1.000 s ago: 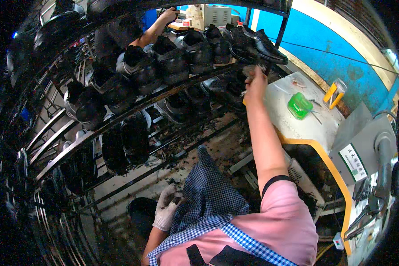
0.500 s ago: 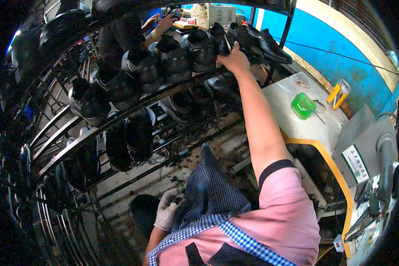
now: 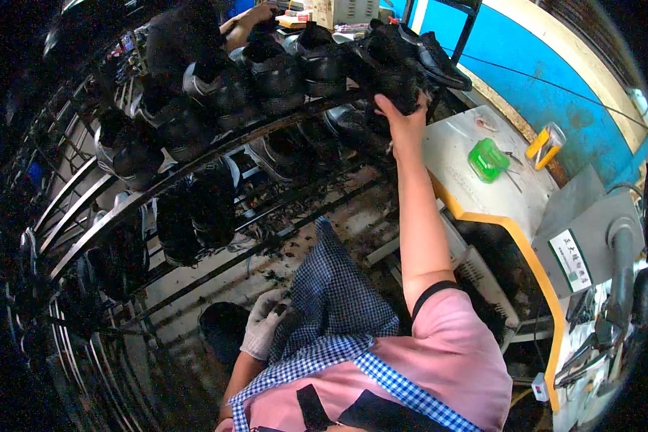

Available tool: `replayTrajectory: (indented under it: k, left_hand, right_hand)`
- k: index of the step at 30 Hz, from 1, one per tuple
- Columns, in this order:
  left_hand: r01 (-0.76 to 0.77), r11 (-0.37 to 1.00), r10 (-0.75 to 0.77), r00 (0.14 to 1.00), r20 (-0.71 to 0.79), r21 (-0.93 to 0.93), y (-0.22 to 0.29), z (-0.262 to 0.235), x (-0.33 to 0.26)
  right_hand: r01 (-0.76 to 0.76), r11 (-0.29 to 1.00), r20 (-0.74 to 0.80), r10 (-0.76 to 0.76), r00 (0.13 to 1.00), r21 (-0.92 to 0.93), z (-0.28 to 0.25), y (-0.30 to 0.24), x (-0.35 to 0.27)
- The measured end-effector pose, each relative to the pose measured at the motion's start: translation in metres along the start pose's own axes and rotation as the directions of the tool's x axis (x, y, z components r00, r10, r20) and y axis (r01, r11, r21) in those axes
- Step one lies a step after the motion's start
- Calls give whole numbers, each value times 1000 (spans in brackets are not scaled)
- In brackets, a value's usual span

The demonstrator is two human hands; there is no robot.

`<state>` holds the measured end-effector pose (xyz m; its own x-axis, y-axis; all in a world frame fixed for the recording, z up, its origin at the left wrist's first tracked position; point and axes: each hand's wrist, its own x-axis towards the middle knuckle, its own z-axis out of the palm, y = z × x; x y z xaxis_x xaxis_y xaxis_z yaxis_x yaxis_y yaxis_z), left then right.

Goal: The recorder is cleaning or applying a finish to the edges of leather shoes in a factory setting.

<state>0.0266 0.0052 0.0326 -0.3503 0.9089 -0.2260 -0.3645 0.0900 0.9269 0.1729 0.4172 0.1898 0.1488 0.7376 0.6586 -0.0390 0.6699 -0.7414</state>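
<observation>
My right hand (image 3: 405,122), bare, is stretched out to the right end of the rack's upper shelf. Its thumb and fingers close around the heel end of a black shoe (image 3: 394,83). Other black shoes stand close by, one (image 3: 439,61) just beyond it and another (image 3: 322,68) to its left. My left hand (image 3: 265,327), in a white knitted glove, is held low beside my checked apron (image 3: 338,288). Its fingers are curled, with a small dark patch at the fingertips that is too unclear to name.
A metal shoe rack (image 3: 194,162) with several black shoes fills the left and middle. At right stands a white worktable (image 3: 453,155) with a yellow edge, a green plastic container (image 3: 488,160), a yellow can (image 3: 546,146) and a grey machine (image 3: 590,230). Another person's hand (image 3: 248,25) shows behind the rack.
My right hand has moved slightly right and nearer, and the black shoe it touched has left its place in the row with it. The left hand stays low by the apron.
</observation>
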Motion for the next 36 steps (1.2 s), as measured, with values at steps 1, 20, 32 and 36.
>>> replayTrajectory:
  k: [1, 20, 32, 36]
  left_hand:
    - [2, 1000, -2, 1000, -4, -2, 1, 2, 1]
    - [-298, 820, 289, 952, 96, 489, 75, 18, 13]
    - [-326, 934, 330, 944, -6, 144, 44, 8, -11]
    - [-361, 895, 370, 929, 15, 261, 55, 10, -12]
  right_hand:
    - [-8, 999, -25, 8, 1000, -32, 3, -11, -1]
    - [-368, 928, 933, 182, 309, -59, -11, -87, -244]
    - [105, 973, 889, -231, 396, 206, 10, -117, -238]
    - [68, 974, 870, -225, 438, 217, 12, -118, -244]
